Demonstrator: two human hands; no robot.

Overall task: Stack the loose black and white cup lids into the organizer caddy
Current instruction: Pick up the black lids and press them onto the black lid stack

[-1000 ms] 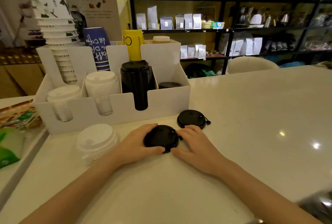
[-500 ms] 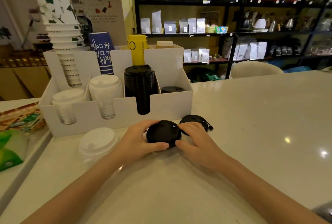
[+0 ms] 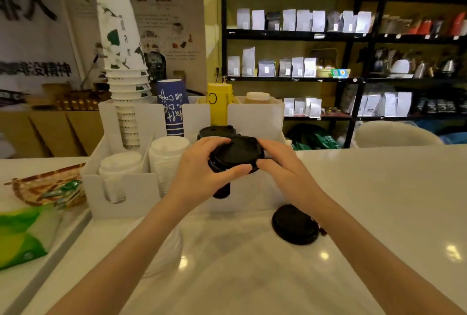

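Holding a round black plastic cup lid [image 3: 233,154] between both hands above the front of the white plastic organizer caddy [image 3: 137,188]: left hand [image 3: 199,175] grasps its 9 o'clock edge, thumb along the near rim, fingers curled over the far rim; right hand [image 3: 283,165] grasps its 3 o'clock edge, fingers bent around the rim. Lid off the counter, domed top up, tilted slightly toward the camera; being round, it shows no long axis, and its raised sip bump sits toward 1 o'clock.

- Stack of black lids [image 3: 217,131] in a caddy slot, just behind the held lid, at its 11 o'clock, largely hidden by the hands.
- Two stacks of white plastic lids [image 3: 168,155] in the caddy's front-left slots, at 9 o'clock of the held lid.
- Loose black lid [image 3: 294,225] flat on the glossy white counter [image 3: 379,201], top up, at 5 o'clock of the held lid, near the caddy's front wall, well apart from both hands.
- Pile of loose white lids [image 3: 168,246] on the counter at 7 o'clock, partly hidden under the left forearm.
- Paper cup stacks [image 3: 126,79] standing in the caddy's rear.
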